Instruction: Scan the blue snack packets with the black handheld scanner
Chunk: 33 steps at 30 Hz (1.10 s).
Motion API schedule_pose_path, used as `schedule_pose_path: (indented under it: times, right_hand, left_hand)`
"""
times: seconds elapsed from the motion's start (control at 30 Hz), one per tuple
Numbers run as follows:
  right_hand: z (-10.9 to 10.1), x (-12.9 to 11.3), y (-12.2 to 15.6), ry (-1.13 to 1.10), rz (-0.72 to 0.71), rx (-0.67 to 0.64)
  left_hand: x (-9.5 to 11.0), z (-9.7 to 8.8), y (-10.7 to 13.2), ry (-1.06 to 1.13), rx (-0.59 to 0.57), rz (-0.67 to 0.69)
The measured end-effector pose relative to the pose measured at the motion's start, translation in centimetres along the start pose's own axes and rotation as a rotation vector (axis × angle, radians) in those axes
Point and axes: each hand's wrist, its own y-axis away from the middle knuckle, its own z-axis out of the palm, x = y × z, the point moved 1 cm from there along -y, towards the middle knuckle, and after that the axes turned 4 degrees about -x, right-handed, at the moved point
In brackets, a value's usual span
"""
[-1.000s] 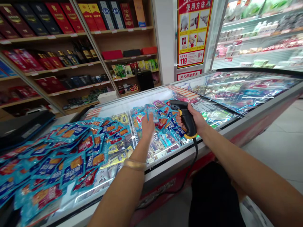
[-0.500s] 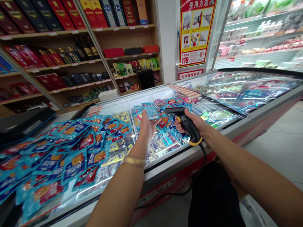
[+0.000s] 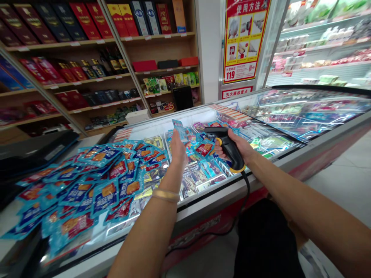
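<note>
My right hand is wrapped round the grip of a black and yellow barcode scanner, whose head points left. A light-blue snack packet is pinched in my left hand, turned nearly edge-on to me, left of the scanner head. Most of that hand's fingers are hidden behind the palm. Below and between the hands, several blue snack packets lie on the freezer's glass top. A large heap of similar blue and red packets spreads over the glass to the left.
The chest freezer runs across in front of me, with packaged goods under its glass. The scanner's cable hangs down its front. Shelves of boxes and a red and yellow poster stand behind. A dark device sits at far left.
My left hand has turned the packet from facing me to nearly edge-on, and its fingers are less visible. The scanner stays in my right hand. The view has shifted slightly left.
</note>
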Motion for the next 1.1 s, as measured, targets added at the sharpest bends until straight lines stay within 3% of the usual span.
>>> schedule_pose_path:
  times: [0.1,0.23,0.3,0.4,0.47,0.53,0.6,0.67,0.77,0.83,0.9,1.0,1.1]
  right_hand:
    - [2.8,1.0,-2.2,-0.015,0.012,-0.071]
    - [7.0,3.4,-6.3,-0.054,0.076,-0.221]
    - [9.0,4.8,-8.3,-0.082,0.115,-0.242]
    - [11.2,6.7,-10.5,-0.117,0.186,-0.256]
    - [11.8,7.8,-11.5,-0.138,0.234,-0.257]
    - [11.9,8.6,-12.0,-0.153,0.263,-0.245]
    - [11.6,9.1,-12.2,-0.160,0.272,-0.220]
    - [11.2,9.3,-12.2,-0.170,0.268,-0.191]
    - [10.8,8.6,-11.9,-0.195,0.238,-0.163]
    - [10.5,7.7,-11.5,-0.204,0.206,-0.157]
    - [9.9,6.4,-10.8,-0.205,0.172,-0.160]
    - [7.7,4.1,-8.9,-0.184,0.108,-0.147]
    - [4.6,1.6,-5.9,-0.173,0.014,-0.061]
  left_hand:
    - [3.0,-3.2,-0.9,-0.251,0.083,0.212]
    - [8.2,-10.1,-1.3,-0.723,0.193,0.536]
    - [10.8,-13.6,-1.0,-1.005,0.296,0.595]
    - [13.5,-18.0,-0.2,-1.349,0.493,0.466]
    - [14.2,-20.2,0.2,-1.503,0.545,0.291]
    - [14.0,-21.9,0.2,-1.610,0.479,0.097]
    - [13.4,-22.9,0.1,-1.672,0.378,-0.006]
    - [12.8,-23.2,0.1,-1.699,0.354,0.030]
    - [12.8,-22.4,0.4,-1.689,0.465,0.234]
    - [13.0,-21.0,0.6,-1.648,0.543,0.394]
    - [13.1,-18.9,0.7,-1.593,0.536,0.524]
    - [11.9,-14.5,0.6,-1.510,0.345,0.633]
    - [8.8,-9.1,0.4,-1.421,0.080,0.662]
